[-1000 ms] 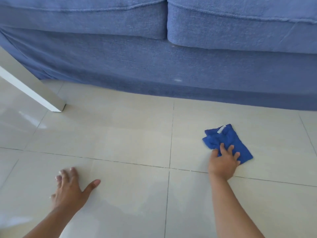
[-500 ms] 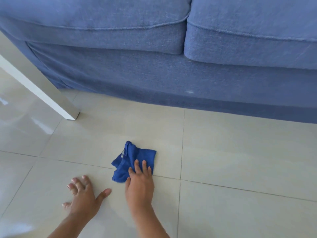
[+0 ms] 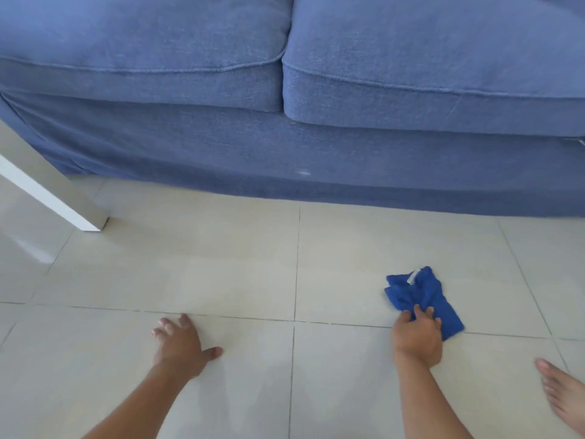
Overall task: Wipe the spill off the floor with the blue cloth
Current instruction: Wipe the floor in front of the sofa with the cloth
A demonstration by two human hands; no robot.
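A crumpled blue cloth (image 3: 418, 296) with a small white tag lies on the pale floor tiles (image 3: 221, 280), right of centre. My right hand (image 3: 416, 339) presses on the cloth's near edge, fingers curled over it. My left hand (image 3: 180, 345) rests flat on the floor to the left, fingers spread, holding nothing. A faint damp sheen shows on the tiles between and below my hands; no distinct puddle can be made out.
A blue sofa (image 3: 285, 137) fills the back, its skirt reaching the floor. A white table leg (image 3: 53, 198) slants down at the left. A bare foot (image 3: 563, 397) rests on the tiles at the lower right.
My right hand has swept the cloth from just beside my left hand back to the right. The left hand stays planted on the floor.
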